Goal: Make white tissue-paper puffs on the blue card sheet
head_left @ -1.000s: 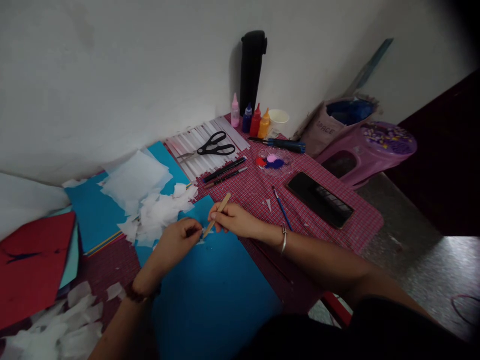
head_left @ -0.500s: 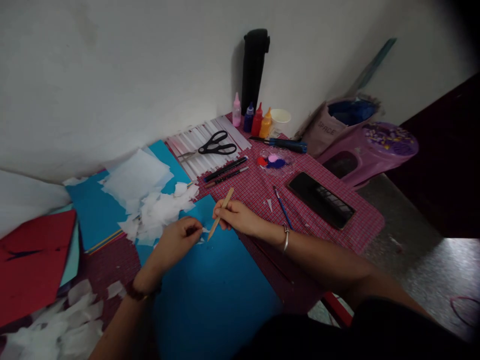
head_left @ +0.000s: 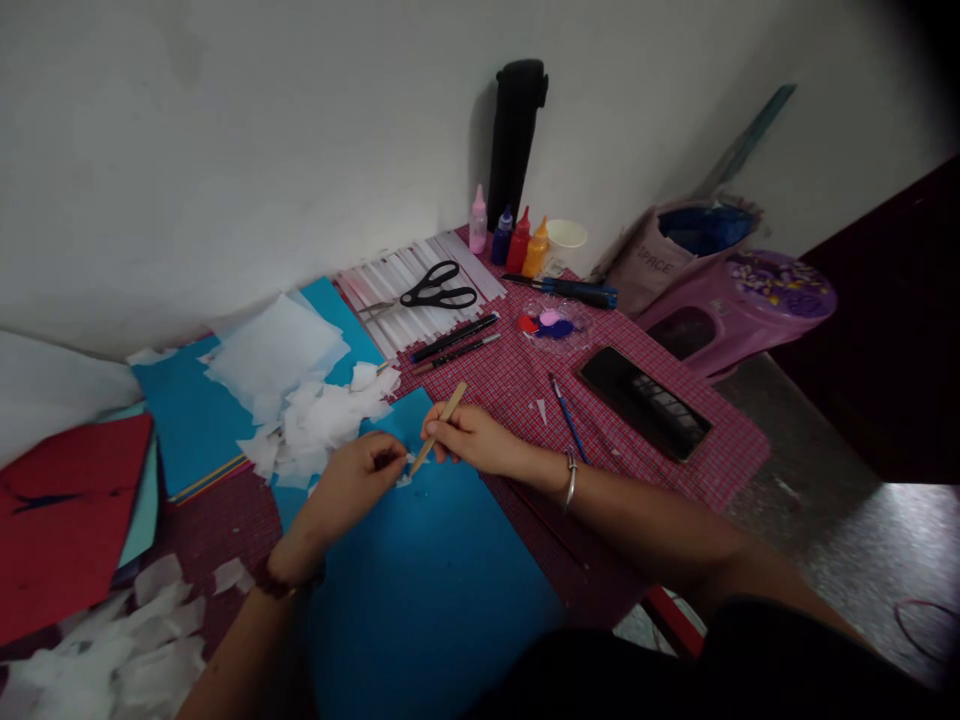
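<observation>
Between the thumb and fingers of my right hand (head_left: 466, 437) is a flat wooden stick (head_left: 439, 428), its pointed end slanting down toward my left fingertips. My left hand (head_left: 364, 475) is closed in a pinch on a small scrap of white paper (head_left: 409, 459), right beside the stick's tip. Both hands are over a blue sheet of card (head_left: 442, 590). Another small white scrap lies on the card under the tip. Just beyond my left hand is a heap of torn white paper pieces (head_left: 319, 425).
Scissors (head_left: 431, 292) lie on white paper strips (head_left: 397, 265) at the back. Markers (head_left: 454, 340), a paint palette (head_left: 553, 325), paint bottles (head_left: 519, 240), a cutter (head_left: 570, 290), a paintbrush (head_left: 568, 418) and a phone (head_left: 645, 402) are to the right. Red card (head_left: 71, 530) sits at left.
My right hand has shifted slightly left, bringing the stick's tip closer to my left fingertips and the scrap. The camera view has moved a little.
</observation>
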Available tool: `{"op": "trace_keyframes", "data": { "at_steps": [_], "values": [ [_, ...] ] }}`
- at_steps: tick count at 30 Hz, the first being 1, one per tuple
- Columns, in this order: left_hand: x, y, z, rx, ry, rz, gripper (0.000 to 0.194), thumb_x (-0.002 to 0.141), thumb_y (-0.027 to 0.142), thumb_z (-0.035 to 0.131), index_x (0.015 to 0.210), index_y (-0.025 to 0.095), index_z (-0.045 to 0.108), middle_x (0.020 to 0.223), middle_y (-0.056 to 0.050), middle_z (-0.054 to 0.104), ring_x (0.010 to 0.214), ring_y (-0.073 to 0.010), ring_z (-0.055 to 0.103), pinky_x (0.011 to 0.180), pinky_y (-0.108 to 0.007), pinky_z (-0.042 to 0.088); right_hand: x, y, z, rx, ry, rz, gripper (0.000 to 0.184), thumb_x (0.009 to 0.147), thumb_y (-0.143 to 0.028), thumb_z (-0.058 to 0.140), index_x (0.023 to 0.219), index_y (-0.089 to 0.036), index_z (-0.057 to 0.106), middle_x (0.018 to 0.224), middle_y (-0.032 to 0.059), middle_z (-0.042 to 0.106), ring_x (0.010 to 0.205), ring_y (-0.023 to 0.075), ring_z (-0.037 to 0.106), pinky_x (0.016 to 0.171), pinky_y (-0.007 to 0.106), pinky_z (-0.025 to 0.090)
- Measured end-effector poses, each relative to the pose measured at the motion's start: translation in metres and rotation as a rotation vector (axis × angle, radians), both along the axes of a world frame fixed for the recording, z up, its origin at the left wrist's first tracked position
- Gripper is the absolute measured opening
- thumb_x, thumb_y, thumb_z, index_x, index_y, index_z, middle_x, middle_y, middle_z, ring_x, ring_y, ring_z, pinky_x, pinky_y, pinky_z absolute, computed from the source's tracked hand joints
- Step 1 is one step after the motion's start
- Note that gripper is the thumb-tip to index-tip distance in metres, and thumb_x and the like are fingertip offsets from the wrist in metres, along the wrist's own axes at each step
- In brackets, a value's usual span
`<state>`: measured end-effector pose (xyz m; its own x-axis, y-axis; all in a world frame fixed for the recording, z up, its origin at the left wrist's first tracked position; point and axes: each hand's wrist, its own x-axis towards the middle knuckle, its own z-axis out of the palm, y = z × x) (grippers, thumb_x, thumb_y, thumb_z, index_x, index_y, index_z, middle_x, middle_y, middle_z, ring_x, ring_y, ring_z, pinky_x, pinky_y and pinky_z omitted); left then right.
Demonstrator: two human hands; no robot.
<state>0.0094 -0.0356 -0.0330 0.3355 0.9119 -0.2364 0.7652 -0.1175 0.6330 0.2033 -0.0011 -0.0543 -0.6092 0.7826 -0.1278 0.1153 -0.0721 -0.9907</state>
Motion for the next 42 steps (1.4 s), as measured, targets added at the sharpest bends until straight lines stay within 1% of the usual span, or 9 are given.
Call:
{"op": "trace_keyframes", "data": {
  "at_steps": [5, 11, 14, 16, 20, 24, 30, 36, 42],
  "values": [
    [0.001, -0.001, 0.001, -0.004, -0.003, 0.008, 0.016, 0.079, 0.022, 0.045, 0.072, 0.020, 0.059, 0.069, 0.002, 0.058, 0.065, -0.0143, 0.054, 0.059, -0.026, 0.040, 0.000, -0.001, -0.002, 0.067, 0.011, 0.007, 0.014, 0.088, -0.023, 0.042, 0.080, -0.016, 0.052, 0.060, -0.0039, 0.053, 0.050, 0.0072, 0.045, 0.048, 0.018, 0.034],
    [0.000, 0.000, 0.002, -0.021, 0.014, -0.005, 0.015, 0.079, 0.021, 0.046, 0.071, 0.020, 0.058, 0.069, 0.003, 0.056, 0.065, -0.0137, 0.054, 0.059, -0.025, 0.039, 0.000, -0.002, 0.000, 0.081, 0.002, 0.031, 0.015, 0.088, -0.022, 0.042, 0.080, -0.016, 0.053, 0.062, -0.0033, 0.054, 0.050, 0.0073, 0.044, 0.047, 0.018, 0.033],
    [-0.002, 0.001, 0.002, -0.021, 0.011, -0.033, 0.016, 0.080, 0.020, 0.046, 0.071, 0.019, 0.059, 0.071, 0.002, 0.056, 0.065, -0.0132, 0.054, 0.059, -0.025, 0.039, 0.001, -0.001, 0.001, 0.046, 0.044, 0.044, 0.015, 0.088, -0.022, 0.043, 0.079, -0.015, 0.052, 0.061, -0.0034, 0.053, 0.049, 0.0074, 0.044, 0.046, 0.018, 0.033],
    [-0.004, 0.001, 0.002, -0.020, 0.011, -0.065, 0.016, 0.080, 0.019, 0.046, 0.072, 0.019, 0.060, 0.072, 0.002, 0.055, 0.066, -0.0130, 0.054, 0.060, -0.025, 0.039, 0.004, 0.002, 0.003, -0.017, 0.076, 0.043, 0.014, 0.088, -0.022, 0.042, 0.079, -0.016, 0.052, 0.059, -0.0039, 0.053, 0.047, 0.0070, 0.044, 0.045, 0.018, 0.034],
    [-0.007, 0.000, 0.001, -0.021, -0.002, -0.107, 0.016, 0.082, 0.021, 0.047, 0.076, 0.019, 0.062, 0.074, 0.001, 0.055, 0.065, -0.0125, 0.054, 0.061, -0.025, 0.040, 0.010, 0.008, 0.008, -0.117, 0.108, -0.020, 0.015, 0.088, -0.020, 0.040, 0.079, -0.015, 0.051, 0.052, -0.0053, 0.050, 0.042, 0.0062, 0.041, 0.042, 0.017, 0.032],
    [-0.006, -0.001, 0.002, -0.024, 0.000, -0.109, 0.017, 0.082, 0.021, 0.047, 0.075, 0.019, 0.062, 0.075, 0.000, 0.055, 0.065, -0.0125, 0.054, 0.062, -0.025, 0.040, 0.011, 0.011, 0.006, -0.086, 0.134, -0.091, 0.015, 0.089, -0.020, 0.039, 0.079, -0.015, 0.050, 0.052, -0.0056, 0.049, 0.042, 0.0058, 0.040, 0.040, 0.016, 0.030],
    [-0.005, -0.003, 0.005, -0.039, 0.009, -0.115, 0.017, 0.083, 0.024, 0.048, 0.077, 0.019, 0.063, 0.075, 0.000, 0.055, 0.066, -0.0131, 0.054, 0.062, -0.026, 0.041, 0.006, 0.007, 0.000, -0.058, 0.092, -0.067, 0.014, 0.089, -0.021, 0.041, 0.079, -0.015, 0.051, 0.055, -0.0050, 0.051, 0.043, 0.0059, 0.042, 0.041, 0.017, 0.031],
    [-0.006, -0.004, 0.005, -0.037, -0.003, -0.133, 0.017, 0.083, 0.023, 0.050, 0.076, 0.019, 0.064, 0.077, -0.001, 0.058, 0.070, -0.0140, 0.056, 0.064, -0.026, 0.041, 0.008, 0.009, 0.002, -0.093, 0.131, -0.133, 0.015, 0.090, -0.021, 0.039, 0.081, -0.015, 0.050, 0.054, -0.0054, 0.049, 0.044, 0.0061, 0.042, 0.043, 0.017, 0.033],
    [-0.005, -0.003, 0.007, -0.050, -0.002, -0.136, 0.017, 0.083, 0.024, 0.051, 0.075, 0.019, 0.065, 0.076, -0.001, 0.057, 0.070, -0.0144, 0.056, 0.064, -0.027, 0.042, 0.004, 0.008, 0.003, -0.072, 0.039, -0.056, 0.014, 0.088, -0.019, 0.042, 0.078, -0.016, 0.051, 0.053, -0.0055, 0.050, 0.044, 0.0061, 0.042, 0.042, 0.017, 0.033]
  ]
}}
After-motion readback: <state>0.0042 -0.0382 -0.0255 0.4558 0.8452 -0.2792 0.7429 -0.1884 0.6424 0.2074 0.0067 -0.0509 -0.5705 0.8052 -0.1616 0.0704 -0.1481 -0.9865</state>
